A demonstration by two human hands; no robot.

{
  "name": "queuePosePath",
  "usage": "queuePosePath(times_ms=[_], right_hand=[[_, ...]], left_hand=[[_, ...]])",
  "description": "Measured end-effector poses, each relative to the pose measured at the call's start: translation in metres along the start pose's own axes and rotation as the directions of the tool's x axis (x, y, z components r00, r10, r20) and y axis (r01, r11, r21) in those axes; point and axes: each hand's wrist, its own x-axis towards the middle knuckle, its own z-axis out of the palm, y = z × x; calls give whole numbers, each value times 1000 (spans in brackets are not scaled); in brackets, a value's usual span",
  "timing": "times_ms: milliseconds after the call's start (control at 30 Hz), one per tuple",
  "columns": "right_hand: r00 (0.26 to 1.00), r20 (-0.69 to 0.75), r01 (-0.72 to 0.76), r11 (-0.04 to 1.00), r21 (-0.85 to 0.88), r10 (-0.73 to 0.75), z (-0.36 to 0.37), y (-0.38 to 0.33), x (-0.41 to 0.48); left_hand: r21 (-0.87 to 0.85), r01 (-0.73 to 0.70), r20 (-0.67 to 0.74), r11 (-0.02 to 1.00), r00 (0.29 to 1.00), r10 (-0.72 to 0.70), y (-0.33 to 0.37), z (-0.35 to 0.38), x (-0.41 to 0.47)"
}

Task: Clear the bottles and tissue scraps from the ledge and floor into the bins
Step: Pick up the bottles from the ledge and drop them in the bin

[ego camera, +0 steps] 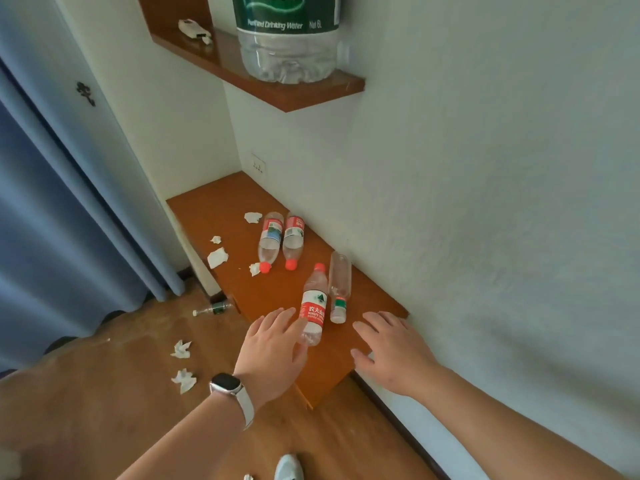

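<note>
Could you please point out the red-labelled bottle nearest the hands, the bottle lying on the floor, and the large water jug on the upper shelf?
Nearest red-labelled bottle (313, 308), head view: on its red label.
Floor bottle (215, 308), head view: mid-body.
Water jug (287, 50), head view: clear lower body.

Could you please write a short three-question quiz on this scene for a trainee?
1. True or false: all the small bottles on the ledge lie on their sides.
2. Which hand is nearer the red-labelled bottle? A) left hand B) right hand C) both grip it
3. Fill in: a bottle on the floor lies near the blue ____.

Key
1. True: four bottles lie flat on the ledge.
2. A: the left hand's fingers reach its label; the right hand is spread open, apart from it.
3. Curtain.
</note>
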Motion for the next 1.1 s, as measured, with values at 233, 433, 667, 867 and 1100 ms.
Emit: queuePosePath(times_ms=[233, 433, 667, 867, 1100], right_hand=[[987, 55, -151, 988, -16, 152, -3, -23, 64], [946, 128, -301, 953, 18, 296, 4, -18, 93], [887, 207, -456, 856, 245, 413, 46, 1, 138], [833, 208, -546, 706, 450, 512, 80, 26, 181], [838, 227, -511, 569, 645, 496, 96, 43, 231]], left_hand=[[-176, 9, 183, 984, 983, 23, -36, 31, 75], [-430, 268, 339, 862, 933, -121, -43, 68, 107], [-593, 496, 444, 634, 859, -256, -40, 96, 135], [-558, 582, 496, 592, 805, -325, -35, 111, 156], [-515, 650, 517, 559, 755, -403, -15, 112, 171]])
